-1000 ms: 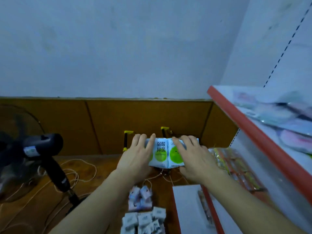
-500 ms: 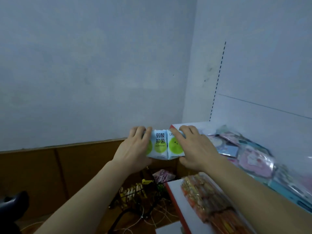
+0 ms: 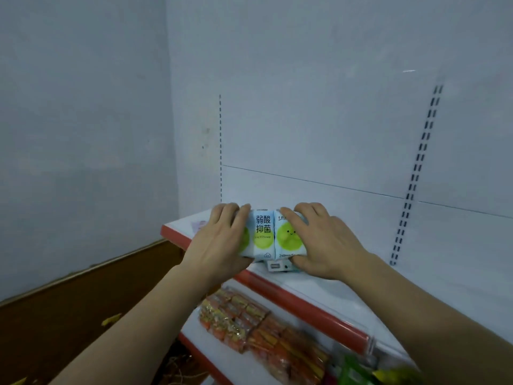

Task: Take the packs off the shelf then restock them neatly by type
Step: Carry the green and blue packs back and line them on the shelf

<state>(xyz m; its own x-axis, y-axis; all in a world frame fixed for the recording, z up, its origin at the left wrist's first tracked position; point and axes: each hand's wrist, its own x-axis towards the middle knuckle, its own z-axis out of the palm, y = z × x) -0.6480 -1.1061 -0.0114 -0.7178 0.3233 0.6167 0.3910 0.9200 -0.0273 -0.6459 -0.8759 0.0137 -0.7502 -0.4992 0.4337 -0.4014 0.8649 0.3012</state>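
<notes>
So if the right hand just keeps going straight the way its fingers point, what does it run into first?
Probably nothing before the white back panel of the shelf. The right hand, gripping the packs with the left hand, points over bare shelf toward that panel, though depth is hard to judge.

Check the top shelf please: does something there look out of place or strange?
One thing: a small white device with a little display lies on the top shelf, right under the packs that the left hand and right hand hold. It seems not a pack.

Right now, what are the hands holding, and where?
Both hold the packs between them: the left hand grips the left end, the right hand grips the right end.
</notes>
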